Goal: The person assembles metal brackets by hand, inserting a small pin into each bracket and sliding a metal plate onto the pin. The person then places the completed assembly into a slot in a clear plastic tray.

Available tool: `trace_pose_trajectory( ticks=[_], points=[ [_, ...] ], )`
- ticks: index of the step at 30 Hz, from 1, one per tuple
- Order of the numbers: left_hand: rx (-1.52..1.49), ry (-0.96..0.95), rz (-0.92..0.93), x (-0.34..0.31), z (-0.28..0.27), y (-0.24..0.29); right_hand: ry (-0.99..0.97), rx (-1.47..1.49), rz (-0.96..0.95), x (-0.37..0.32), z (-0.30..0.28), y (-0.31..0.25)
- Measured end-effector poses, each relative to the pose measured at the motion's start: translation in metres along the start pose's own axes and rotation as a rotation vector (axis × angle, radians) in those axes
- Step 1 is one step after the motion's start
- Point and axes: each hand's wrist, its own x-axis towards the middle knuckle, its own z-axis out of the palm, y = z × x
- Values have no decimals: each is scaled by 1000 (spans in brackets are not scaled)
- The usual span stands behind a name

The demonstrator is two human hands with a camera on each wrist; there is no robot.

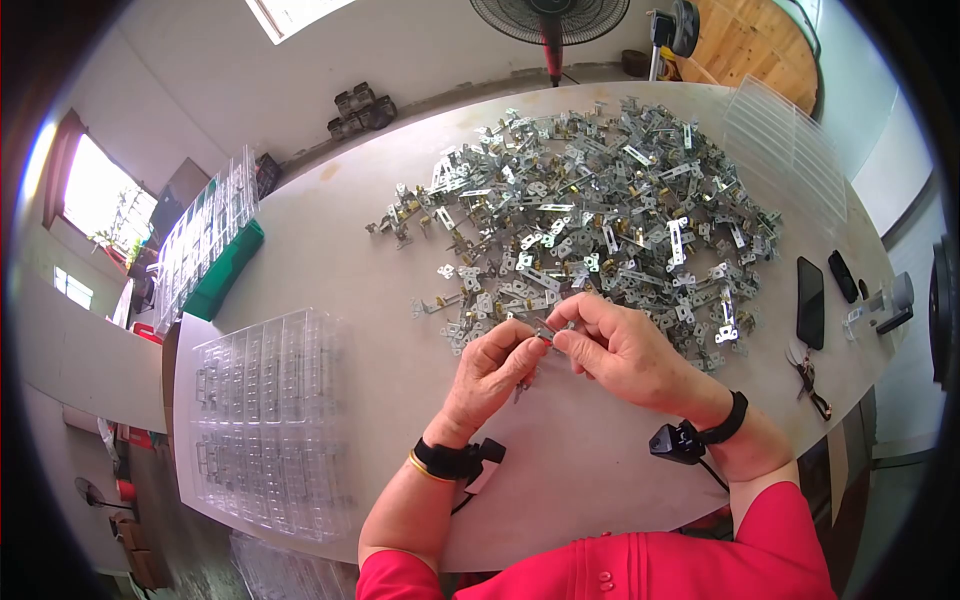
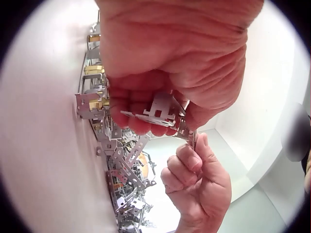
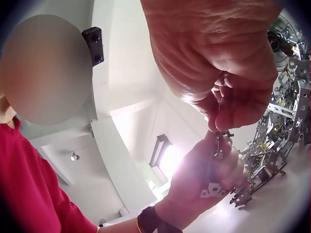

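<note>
Both hands meet above the table just in front of a large heap of metal parts point(image 1: 600, 220). The left hand point(image 1: 492, 378) holds a silver metal bracket point(image 2: 159, 110), its curled fingers around it in the left wrist view. Thumb and fingers of the right hand point(image 1: 630, 358) pinch the other end of the metal piece, close to the left fingertips. From the right wrist, a narrow metal strip point(image 3: 219, 145) shows between the two hands. The fingers hide much of the held metal, so its full shape cannot be told.
Clear compartment trays point(image 1: 265, 420) lie at the left, with more trays point(image 1: 205, 240) on a green bin point(image 1: 228, 268) behind. A clear ribbed tray point(image 1: 785, 145) is at the back right. A black phone point(image 1: 811, 303) and scissors point(image 1: 810, 385) lie at the right edge.
</note>
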Motion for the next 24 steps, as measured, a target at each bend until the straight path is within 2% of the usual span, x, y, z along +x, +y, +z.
trace_pose_trajectory(
  ticks=[4,9,11,13,14,16,17,19,21,22,24],
  points=[
    [57,-2,-11,0,1,-1,2,-83,48,-2,-2,-6],
    [93,-3,-21,-1,4,1,102,-252,-179,-1,-2,-2],
    [111,-12,-10,-1,5,4,114,-247,-175,-1,-2,-1],
    [258,-94,48,-1,5,7,125,-242,-170,-1,-2,0],
    [258,-95,47,-2,6,6,165,-206,-231,1,-2,1],
    [114,-93,-51,-3,7,5,206,-170,-292,2,-1,1],
    [115,-93,-52,-2,7,4,232,-97,-270,2,0,1],
    [-134,3,-15,0,4,1,260,-24,-249,2,-2,-1],
    [-243,32,-19,1,1,0,184,78,-106,1,-4,-4],
    [-354,64,-25,1,1,0,185,78,-106,1,-4,-3],
    [-394,103,-35,1,1,1,139,5,-59,1,-3,-1]
  ],
)
